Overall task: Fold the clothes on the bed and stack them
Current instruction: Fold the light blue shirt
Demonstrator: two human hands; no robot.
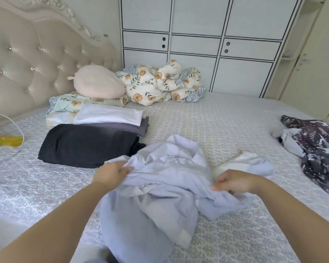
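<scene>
A crumpled pale lilac zip-up garment (160, 186) lies in front of me on the bed (217, 120). My left hand (110, 172) grips its left edge near the collar. My right hand (234, 181) pinches the fabric on its right side. To the left lie folded clothes: a black piece (87, 145) in front, a grey piece (125, 127) behind it, with a white piece (108, 115) on top. A dark patterned garment (317, 149) lies unfolded at the right edge of the bed.
A floral quilt (160, 84) is bunched at the back by the white wardrobe (198, 35). A pink plush pillow (98, 82) rests on floral bedding near the tufted headboard (27, 63). A white cable and a yellow item (4, 139) lie at the far left.
</scene>
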